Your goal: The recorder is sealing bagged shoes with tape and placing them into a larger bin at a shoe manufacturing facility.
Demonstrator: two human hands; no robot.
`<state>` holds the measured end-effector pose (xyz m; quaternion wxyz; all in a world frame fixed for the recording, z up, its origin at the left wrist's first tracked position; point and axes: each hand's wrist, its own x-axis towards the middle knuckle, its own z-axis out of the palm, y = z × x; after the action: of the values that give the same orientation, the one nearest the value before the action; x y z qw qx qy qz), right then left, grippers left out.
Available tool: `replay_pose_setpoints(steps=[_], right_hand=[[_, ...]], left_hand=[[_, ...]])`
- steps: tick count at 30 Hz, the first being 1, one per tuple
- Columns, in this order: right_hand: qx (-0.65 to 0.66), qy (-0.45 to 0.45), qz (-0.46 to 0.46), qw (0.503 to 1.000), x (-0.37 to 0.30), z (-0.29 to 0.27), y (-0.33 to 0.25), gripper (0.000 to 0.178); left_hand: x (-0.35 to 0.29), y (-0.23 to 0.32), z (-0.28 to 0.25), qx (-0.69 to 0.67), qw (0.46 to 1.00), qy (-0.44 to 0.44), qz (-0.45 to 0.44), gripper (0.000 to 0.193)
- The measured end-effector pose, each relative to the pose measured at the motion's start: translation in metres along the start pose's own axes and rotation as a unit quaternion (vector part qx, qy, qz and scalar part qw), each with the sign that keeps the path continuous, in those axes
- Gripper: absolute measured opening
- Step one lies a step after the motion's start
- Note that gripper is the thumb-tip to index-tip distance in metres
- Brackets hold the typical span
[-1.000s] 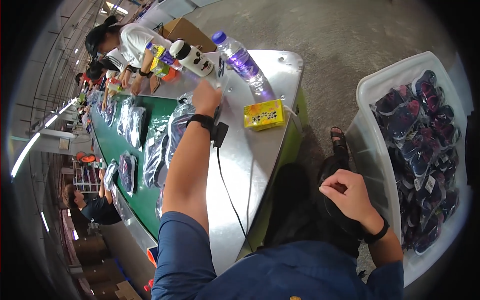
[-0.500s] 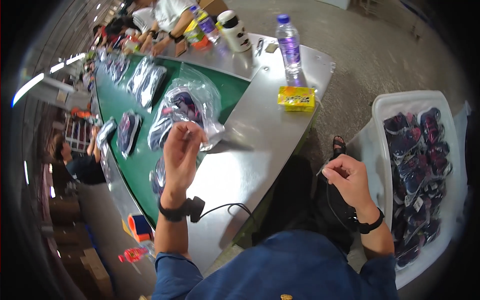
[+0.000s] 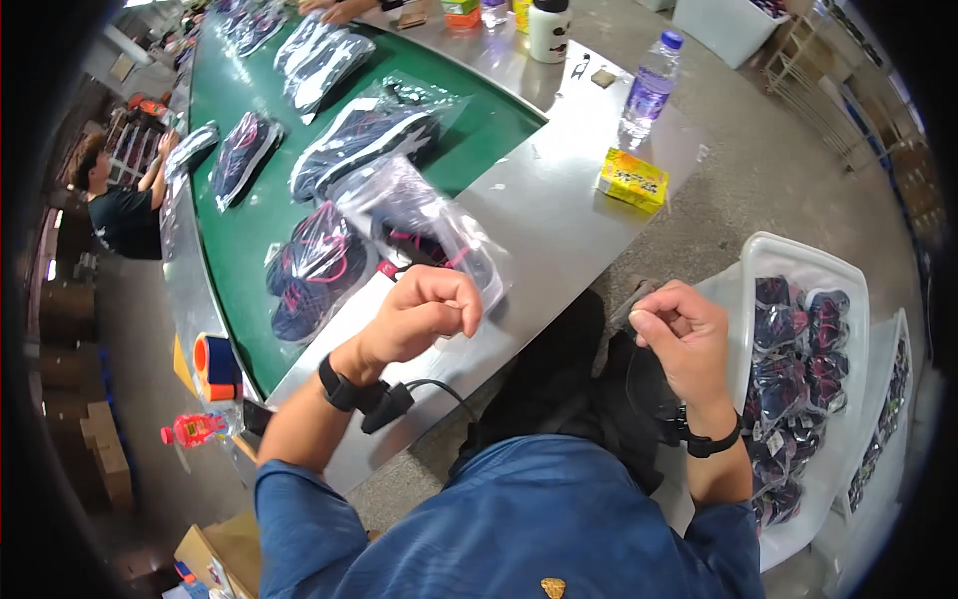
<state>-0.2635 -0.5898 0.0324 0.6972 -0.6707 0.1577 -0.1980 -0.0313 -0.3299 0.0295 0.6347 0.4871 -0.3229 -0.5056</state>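
Observation:
My left hand [image 3: 427, 311] is closed, fingers curled in and thumb against them, at the near side of a clear-bagged dark shoe [image 3: 424, 240]. That bag overhangs from the green belt onto the metal table; whether my fingers grip it is hidden. Left of it lies another bagged pair of navy shoes with pink laces [image 3: 309, 275]. My right hand [image 3: 684, 334] is held over my lap, thumb and forefinger pinched together; what they hold, if anything, is too small to make out. Black bands with a cable sit on my wrists.
More bagged shoes [image 3: 369, 145] lie along the green belt [image 3: 479, 155]. On the metal table [image 3: 559, 240] are a yellow box [image 3: 633, 180], a water bottle [image 3: 654, 85] and a white flask [image 3: 549, 32]. A white bin [image 3: 748, 299] of bagged shoes stands right. Tape rolls [image 3: 215, 364] sit left.
My view has turned, shifting the table and bin. The left hand, raised near a bag before, is now lower and more curled beside a bagged shoe. The right hand remains pinched.

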Motion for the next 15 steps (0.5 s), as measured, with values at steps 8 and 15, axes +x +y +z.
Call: replay_pose_setpoints(steps=[8, 15], right_hand=[[-0.028, 0.062, 0.045, 0.997, -0.032, -0.028, 0.001, 0.005], [-0.057, 0.016, 0.078, 0.995, -0.029, -0.036, -0.001, 0.006]], left_hand=[[0.055, 0.062, 0.009, 0.231, 0.934, -0.213, -0.17, 0.007], [0.006, 0.034, 0.02, 0.651, 0.743, -0.087, 0.125, 0.072]])
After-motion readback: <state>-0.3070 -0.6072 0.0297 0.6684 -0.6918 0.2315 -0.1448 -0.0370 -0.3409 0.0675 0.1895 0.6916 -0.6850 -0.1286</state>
